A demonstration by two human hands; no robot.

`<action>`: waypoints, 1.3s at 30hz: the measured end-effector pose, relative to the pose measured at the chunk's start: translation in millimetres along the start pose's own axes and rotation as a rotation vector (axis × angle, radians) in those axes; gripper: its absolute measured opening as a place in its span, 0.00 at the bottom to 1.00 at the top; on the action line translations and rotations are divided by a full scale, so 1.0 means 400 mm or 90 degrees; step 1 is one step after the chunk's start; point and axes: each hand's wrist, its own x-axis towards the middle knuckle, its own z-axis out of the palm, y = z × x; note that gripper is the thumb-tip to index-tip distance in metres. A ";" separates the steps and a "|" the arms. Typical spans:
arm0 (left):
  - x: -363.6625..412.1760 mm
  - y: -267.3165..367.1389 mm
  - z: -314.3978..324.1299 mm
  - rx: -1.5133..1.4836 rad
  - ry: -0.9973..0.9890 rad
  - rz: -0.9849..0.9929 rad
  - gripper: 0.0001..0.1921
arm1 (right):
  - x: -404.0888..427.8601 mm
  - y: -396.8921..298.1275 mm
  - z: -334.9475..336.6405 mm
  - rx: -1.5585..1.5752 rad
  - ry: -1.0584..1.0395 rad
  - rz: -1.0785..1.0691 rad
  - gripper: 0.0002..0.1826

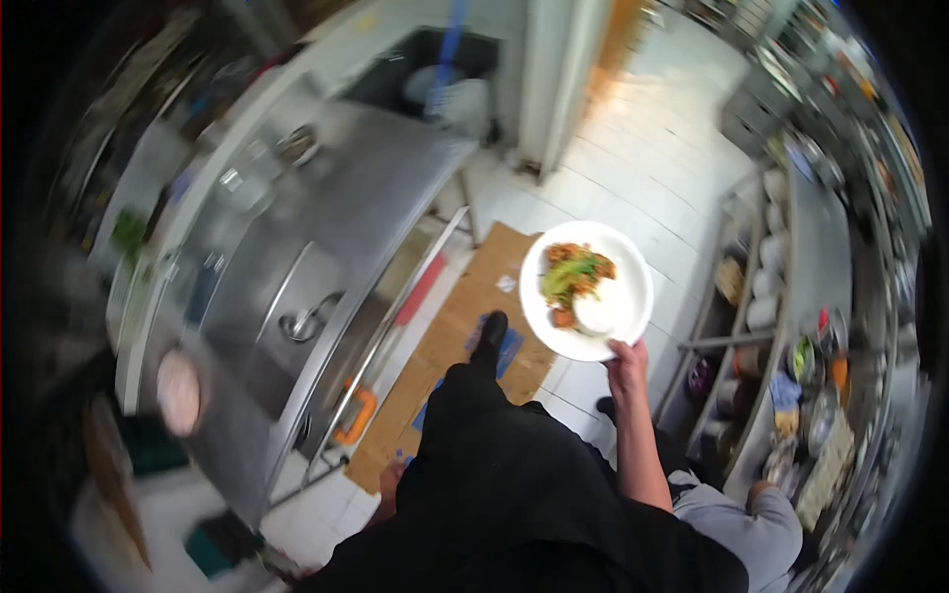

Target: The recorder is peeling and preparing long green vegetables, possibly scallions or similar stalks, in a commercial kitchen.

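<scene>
My right hand (629, 367) grips the near rim of a round white plate (541, 326), held out in front of me above the floor. A rounded mound of white rice (595, 310) sits on it. Beside the rice lie green leafy vegetables (567, 277) and browned, saucy chunks of food (565, 255). Low at my left side hangs my left hand (391, 476), partly covered by my black clothing, so its fingers are hard to make out. Under the plate runs a flattened cardboard sheet (460, 296) on the white tiles.
Along the left stands a stainless steel sink counter (363, 163) with a ladle (304, 325) in its basin. To the right, a steel worktable (815, 237) has stacked white bowls (771, 252) on a shelf. A person in grey (734, 519) is close at my right. A door post (545, 81) rises ahead.
</scene>
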 end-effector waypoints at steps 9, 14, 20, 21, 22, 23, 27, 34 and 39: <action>0.980 0.641 -0.054 0.014 -0.204 0.195 0.12 | 0.344 -0.156 -0.017 0.077 0.180 -0.085 0.26; 1.515 1.549 -0.109 0.048 -0.141 0.446 0.12 | 0.548 -0.297 -0.069 0.139 0.257 -0.152 0.26; 1.585 2.428 0.032 -0.072 -0.115 0.753 0.08 | 0.884 -0.521 -0.209 0.144 0.310 -0.210 0.25; 1.547 2.504 0.088 -0.067 -0.118 0.810 0.08 | 0.947 -0.569 -0.230 0.136 0.312 -0.205 0.25; 1.504 2.555 0.137 -0.057 -0.125 0.863 0.09 | 0.993 -0.595 -0.234 0.129 0.317 -0.192 0.25; 1.456 2.629 0.191 -0.083 -0.179 0.874 0.08 | 1.061 -0.649 -0.239 0.127 0.315 -0.196 0.25; 1.424 2.931 0.367 -0.054 -0.188 0.934 0.21 | 1.327 -0.835 -0.269 0.118 0.301 -0.142 0.27; 1.780 3.330 0.576 -0.039 -0.064 0.879 0.30 | 1.783 -1.069 -0.305 0.127 0.297 -0.138 0.25; 2.025 3.601 0.698 -0.042 -0.074 0.877 0.32 | 2.074 -1.196 -0.339 0.133 0.305 -0.151 0.28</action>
